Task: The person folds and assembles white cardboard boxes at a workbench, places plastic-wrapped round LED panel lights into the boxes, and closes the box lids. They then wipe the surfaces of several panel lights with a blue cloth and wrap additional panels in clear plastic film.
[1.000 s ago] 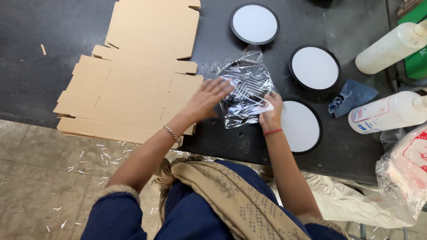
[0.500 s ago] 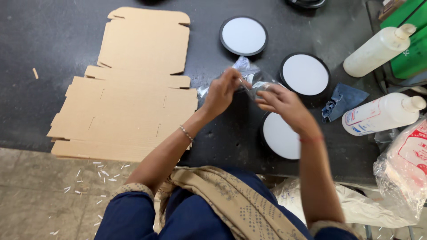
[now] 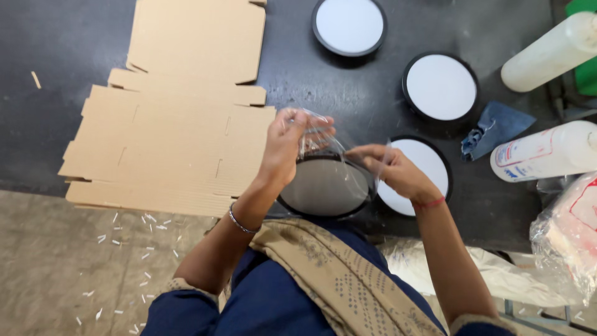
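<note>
Both hands up over the near edge of the desk (image 3: 74,37), holding a clear plastic bag (image 3: 336,168) w/ a round black-rimmed disc (image 3: 323,186) inside. Left hand (image 3: 287,140) pinches the bag's crumpled top, fingers closed on the film. Right hand (image 3: 390,169) pinches the bag's other side, thumb and forefinger together on the plastic. Disc sits low in the bag, partly overhanging the near edge, just beside another white disc (image 3: 420,168) lying flat on the desk. Two more white discs toward the far edge: one (image 3: 440,86) mid-right, one (image 3: 349,25) at the far edge. Flat cardboard box blanks (image 3: 180,124) lie at the left. Blue cloth (image 3: 494,127) and white bottles (image 3: 547,152) at the right edge.
</note>
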Available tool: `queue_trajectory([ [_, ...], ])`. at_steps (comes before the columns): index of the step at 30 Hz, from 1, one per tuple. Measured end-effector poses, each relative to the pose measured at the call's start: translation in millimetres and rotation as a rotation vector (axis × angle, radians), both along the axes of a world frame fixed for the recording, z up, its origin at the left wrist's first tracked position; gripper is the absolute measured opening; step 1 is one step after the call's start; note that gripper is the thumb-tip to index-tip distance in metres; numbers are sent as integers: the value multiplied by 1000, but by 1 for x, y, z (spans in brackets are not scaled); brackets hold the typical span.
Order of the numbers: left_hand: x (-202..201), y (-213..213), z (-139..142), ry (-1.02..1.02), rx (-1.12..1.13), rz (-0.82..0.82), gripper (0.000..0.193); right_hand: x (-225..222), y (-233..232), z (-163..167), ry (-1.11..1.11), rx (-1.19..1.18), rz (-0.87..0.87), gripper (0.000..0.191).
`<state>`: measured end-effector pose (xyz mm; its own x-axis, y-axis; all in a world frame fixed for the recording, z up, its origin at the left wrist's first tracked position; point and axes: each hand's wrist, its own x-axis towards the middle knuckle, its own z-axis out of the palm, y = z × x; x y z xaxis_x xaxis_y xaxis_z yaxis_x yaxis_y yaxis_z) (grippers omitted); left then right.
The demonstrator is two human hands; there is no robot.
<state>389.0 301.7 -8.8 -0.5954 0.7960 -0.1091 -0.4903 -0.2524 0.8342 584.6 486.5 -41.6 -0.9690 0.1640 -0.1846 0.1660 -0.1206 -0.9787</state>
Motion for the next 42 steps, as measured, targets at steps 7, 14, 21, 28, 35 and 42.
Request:
queue_trajectory([
  [7,-2,-8,-3,-16,48,43,20,-39,1,28,-5,205,86,41],
  [14,8,-15,12,150,13,23,20,-57,-13,65,-45,552,265,36],
  [21,5,-39,52,1223,-324,202,9,-60,-26,61,109,721,309,28],
  [28,21,-28,64,1101,-318,-151,11,-60,-14,34,-10,780,260,27],
  [35,53,-28,52,1444,-291,9,48,-54,-9,23,166,703,261,26],
  [42,10,-18,29,1144,-308,-168,16,-54,-8,25,34,761,224,20],
])
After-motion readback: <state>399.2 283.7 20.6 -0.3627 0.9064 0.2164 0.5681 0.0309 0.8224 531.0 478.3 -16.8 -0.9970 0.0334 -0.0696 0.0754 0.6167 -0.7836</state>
